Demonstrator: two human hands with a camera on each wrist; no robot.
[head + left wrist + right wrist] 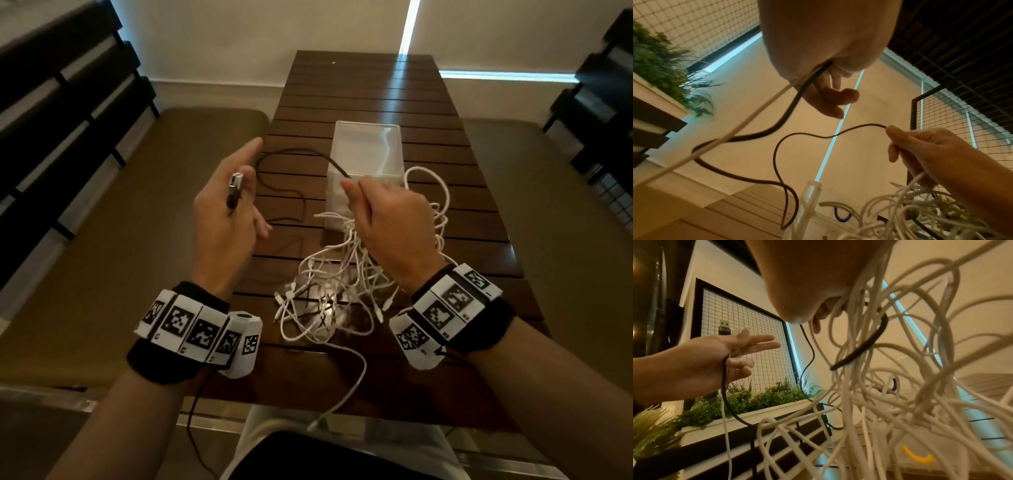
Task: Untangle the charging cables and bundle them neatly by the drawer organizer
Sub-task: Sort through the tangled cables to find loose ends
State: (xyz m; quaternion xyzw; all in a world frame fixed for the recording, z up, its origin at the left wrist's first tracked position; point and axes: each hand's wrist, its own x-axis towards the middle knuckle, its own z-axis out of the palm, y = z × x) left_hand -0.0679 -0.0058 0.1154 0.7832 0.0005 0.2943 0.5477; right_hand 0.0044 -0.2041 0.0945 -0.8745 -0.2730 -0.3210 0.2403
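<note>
Slatted dark-wood desk (359, 89), long and narrow, running away from the person toward a pale wall; tan cushioned benches (120, 212) flank both long edges, dark slatted backs behind them. Far half of the desk is bare slats, open room there. Clear plastic organizer box (366, 150) sits near the middle of the desk, just beyond the hands; its contents cannot be made out through the glare. White cable tangle (329, 294) is heaped between the box and the near edge, touching the box's near wall, with one white strand trailing over the near edge. Left hand (226, 219), raised over the left long edge: grip closed by the lower fingers on the black cable (291, 154) just below its USB plug (236, 181), index finger straight; a white strand runs through the same grip, seen from the left wrist. Right hand (387, 219), raised above the tangle: thumb and forefinger pinch the black cable farther along, while the curled fingers hold a hanging bunch of white strands. Black cable sags in loops between the two hands.
</note>
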